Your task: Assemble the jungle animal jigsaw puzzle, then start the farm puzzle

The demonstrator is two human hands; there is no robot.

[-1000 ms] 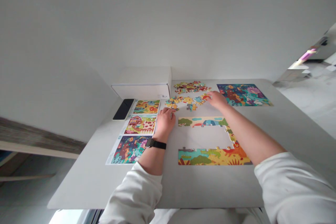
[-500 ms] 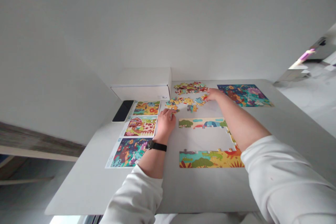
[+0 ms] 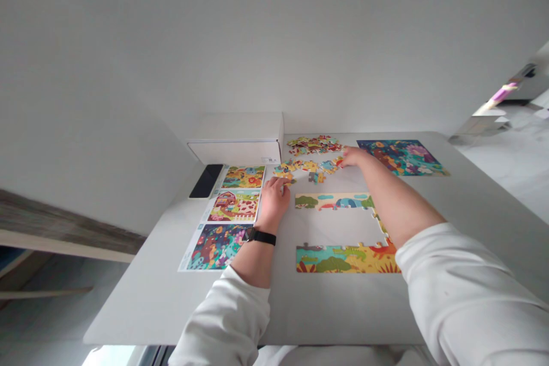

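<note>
L grip (image 3: pixel 273 203), R grip (image 3: pixel 354 156) at puzzle pcs (image 3: pixel 309 167)

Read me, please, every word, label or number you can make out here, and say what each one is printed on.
Nothing is legible: the small label on the white box and the marks on the margin of the printed picture sheet are too small to read.

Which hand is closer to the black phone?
Left. The left hand sits right of the black phone, past the picture sheet; the right hand is much farther right, by the puzzle pieces.
</note>
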